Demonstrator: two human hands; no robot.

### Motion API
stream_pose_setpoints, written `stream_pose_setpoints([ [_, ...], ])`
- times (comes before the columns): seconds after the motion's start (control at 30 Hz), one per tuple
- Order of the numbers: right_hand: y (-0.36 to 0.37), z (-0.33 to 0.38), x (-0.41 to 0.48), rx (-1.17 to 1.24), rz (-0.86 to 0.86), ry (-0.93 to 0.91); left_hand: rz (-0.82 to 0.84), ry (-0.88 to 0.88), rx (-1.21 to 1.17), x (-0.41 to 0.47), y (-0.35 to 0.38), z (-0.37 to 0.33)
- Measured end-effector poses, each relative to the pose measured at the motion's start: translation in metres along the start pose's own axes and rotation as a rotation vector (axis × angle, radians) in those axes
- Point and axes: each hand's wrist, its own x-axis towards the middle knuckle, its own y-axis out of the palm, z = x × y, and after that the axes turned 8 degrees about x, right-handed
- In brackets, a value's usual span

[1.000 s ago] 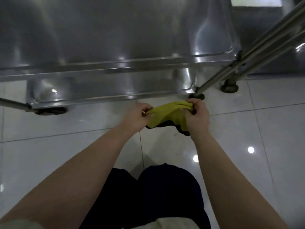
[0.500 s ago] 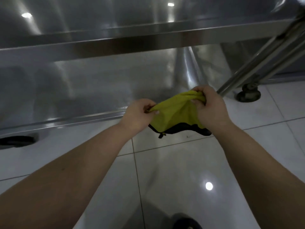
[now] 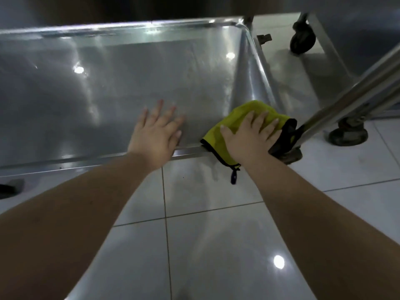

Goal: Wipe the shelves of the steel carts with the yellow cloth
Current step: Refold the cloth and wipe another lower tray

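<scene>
While the empty left hand spreads alongside, the flat right hand covers the yellow cloth.

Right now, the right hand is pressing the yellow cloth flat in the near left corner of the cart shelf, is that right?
No, the corner is wrong. The head view shows the right hand pressing the yellow cloth flat in the near right corner of the cart shelf, not the left.

Yellow cloth with black edging and black reverse; silver-grey steel shelf; glossy white tiled floor; black caster.
</scene>
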Motion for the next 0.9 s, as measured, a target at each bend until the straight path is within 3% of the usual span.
stream_pose_setpoints([
  [0.2, 0.022, -0.003, 0.017, -0.196, -0.120, -0.068, 0.068, -0.073, -0.019, 0.015, 0.019, 0.016],
  [0.4, -0.016, -0.019, 0.080, -0.330, -0.094, -0.246, 0.008, -0.237, -0.115, 0.015, 0.022, 0.017],
  [0.53, -0.005, 0.024, 0.103, -0.324, -0.122, -0.249, -0.054, -0.286, -0.153, 0.014, 0.022, 0.016],
  [0.73, 0.063, 0.123, 0.048, -0.387, -0.028, -0.794, -0.197, -0.461, -0.356, 0.011, 0.018, 0.023],
  [0.9, 0.059, 0.113, 0.059, -0.292, 0.012, -0.853, -0.208, -0.492, -0.428, 0.013, 0.012, 0.042],
])
